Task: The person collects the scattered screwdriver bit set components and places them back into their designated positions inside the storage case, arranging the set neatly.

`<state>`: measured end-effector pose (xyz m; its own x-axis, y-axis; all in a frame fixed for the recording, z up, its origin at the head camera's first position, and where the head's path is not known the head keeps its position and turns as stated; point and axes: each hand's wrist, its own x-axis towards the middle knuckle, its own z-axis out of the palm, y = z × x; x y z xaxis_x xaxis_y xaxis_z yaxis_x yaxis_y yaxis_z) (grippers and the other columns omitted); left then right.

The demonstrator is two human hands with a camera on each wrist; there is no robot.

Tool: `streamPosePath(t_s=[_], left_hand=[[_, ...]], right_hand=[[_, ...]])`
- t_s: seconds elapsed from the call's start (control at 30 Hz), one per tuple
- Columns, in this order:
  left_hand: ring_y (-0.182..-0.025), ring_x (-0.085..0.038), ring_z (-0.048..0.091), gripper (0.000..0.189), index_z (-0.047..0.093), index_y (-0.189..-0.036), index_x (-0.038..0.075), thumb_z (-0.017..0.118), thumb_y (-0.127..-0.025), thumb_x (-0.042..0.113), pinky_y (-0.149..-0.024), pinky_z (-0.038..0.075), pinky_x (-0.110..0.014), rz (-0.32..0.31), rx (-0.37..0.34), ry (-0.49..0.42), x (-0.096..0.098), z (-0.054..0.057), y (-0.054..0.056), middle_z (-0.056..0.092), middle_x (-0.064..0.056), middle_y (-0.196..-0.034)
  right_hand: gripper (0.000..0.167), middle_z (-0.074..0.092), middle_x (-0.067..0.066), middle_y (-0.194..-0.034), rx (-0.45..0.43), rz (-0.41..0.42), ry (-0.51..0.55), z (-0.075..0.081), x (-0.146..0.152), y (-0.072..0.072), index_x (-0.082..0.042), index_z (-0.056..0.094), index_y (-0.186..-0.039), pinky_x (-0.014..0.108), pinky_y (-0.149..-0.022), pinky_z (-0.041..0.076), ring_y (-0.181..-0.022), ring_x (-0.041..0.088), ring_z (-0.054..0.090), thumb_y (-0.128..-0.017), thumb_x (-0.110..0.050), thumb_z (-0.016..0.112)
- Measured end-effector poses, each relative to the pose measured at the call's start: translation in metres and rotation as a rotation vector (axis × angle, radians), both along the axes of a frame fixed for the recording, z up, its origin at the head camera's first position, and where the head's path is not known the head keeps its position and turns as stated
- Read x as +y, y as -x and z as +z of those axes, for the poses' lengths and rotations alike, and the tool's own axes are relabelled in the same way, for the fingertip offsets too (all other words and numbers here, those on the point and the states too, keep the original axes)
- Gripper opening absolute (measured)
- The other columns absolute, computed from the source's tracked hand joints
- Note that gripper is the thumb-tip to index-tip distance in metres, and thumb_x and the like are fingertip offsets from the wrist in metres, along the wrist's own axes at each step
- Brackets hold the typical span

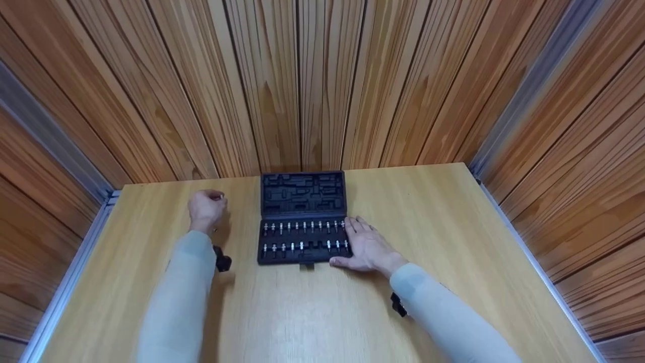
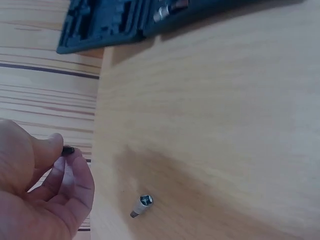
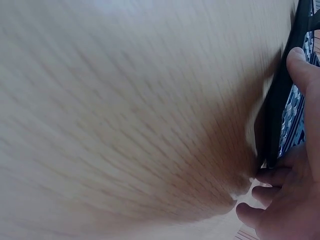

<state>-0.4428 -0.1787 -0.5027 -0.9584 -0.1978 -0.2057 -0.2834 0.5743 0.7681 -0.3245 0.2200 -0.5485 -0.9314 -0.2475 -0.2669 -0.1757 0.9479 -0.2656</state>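
A black socket-bit case (image 1: 284, 258) lies unfolded at the back middle of the table, its moulded lid (image 1: 302, 176) against the wall side. Two rows of silver bit sockets (image 1: 304, 227) fill its lower half, with a gap in the front row. Left of the case, my left hand (image 1: 205, 205) pinches a small bit socket (image 2: 68, 150) between thumb and fingertips; only its dark end shows in the left wrist view. Another bit socket (image 2: 142, 205) lies on the table near that hand. My right hand (image 1: 370, 248) rests against the case's right side, fingers extended, thumb at the front edge.
The light wooden table (image 1: 302, 317) has metal rails (image 1: 75, 282) at its sides. Wood-plank walls (image 1: 322, 85) stand behind it and on both sides. A black latch (image 1: 307, 265) sticks out from the case's front.
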Motion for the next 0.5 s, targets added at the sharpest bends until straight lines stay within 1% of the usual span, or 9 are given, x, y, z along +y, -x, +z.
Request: streamPosePath(t_s=[0.07,0.13,0.23,0.37,0.5], left_hand=[[-0.125,-0.033,0.066,0.039,0.067,-0.151,0.004,0.061,-0.114,0.017,-0.099,0.058,-0.039,0.010,-0.027,-0.050,-0.001,0.001,-0.003,0.068,-0.020,-0.147],[-0.124,-0.032,0.066,0.040,0.066,-0.152,0.006,0.062,-0.115,0.017,-0.098,0.059,-0.037,0.015,-0.051,-0.089,-0.002,0.002,-0.007,0.067,-0.019,-0.148],[-0.125,-0.031,0.065,0.040,0.066,-0.152,0.007,0.063,-0.114,0.018,-0.104,0.058,-0.038,0.018,-0.078,-0.133,-0.004,0.002,-0.013,0.067,-0.018,-0.149],[-0.127,-0.030,0.064,0.039,0.068,-0.151,0.008,0.065,-0.114,0.017,-0.109,0.057,-0.040,0.018,-0.090,-0.175,-0.005,0.002,-0.022,0.066,-0.016,-0.150],[-0.130,-0.031,0.064,0.038,0.068,-0.151,0.009,0.064,-0.114,0.016,-0.114,0.057,-0.043,0.024,-0.109,-0.228,-0.003,0.002,-0.030,0.065,-0.015,-0.151]], right_hand=[[0.127,0.017,0.024,-0.188,-0.002,0.002,-0.001,0.000,0.000,0.001,-0.001,0.014,-0.179,0.058,-0.144,0.019,-0.177,0.043,0.015,-0.097,-0.085,0.063],[0.127,0.016,0.024,-0.188,-0.006,0.003,-0.001,0.000,0.001,0.001,-0.001,0.014,-0.179,0.057,-0.145,0.018,-0.177,0.043,0.014,-0.097,-0.085,0.063],[0.127,0.016,0.025,-0.188,-0.002,0.007,0.000,0.000,0.002,0.002,0.000,0.014,-0.179,0.057,-0.145,0.017,-0.177,0.044,0.014,-0.097,-0.084,0.063],[0.127,0.017,0.026,-0.187,0.014,0.016,-0.006,0.000,0.003,0.002,0.001,0.015,-0.178,0.058,-0.145,0.018,-0.177,0.045,0.015,-0.097,-0.084,0.063],[0.128,0.016,0.026,-0.187,0.023,0.032,-0.035,-0.001,0.004,0.002,0.000,0.013,-0.178,0.058,-0.145,0.017,-0.177,0.045,0.013,-0.097,-0.087,0.060]])
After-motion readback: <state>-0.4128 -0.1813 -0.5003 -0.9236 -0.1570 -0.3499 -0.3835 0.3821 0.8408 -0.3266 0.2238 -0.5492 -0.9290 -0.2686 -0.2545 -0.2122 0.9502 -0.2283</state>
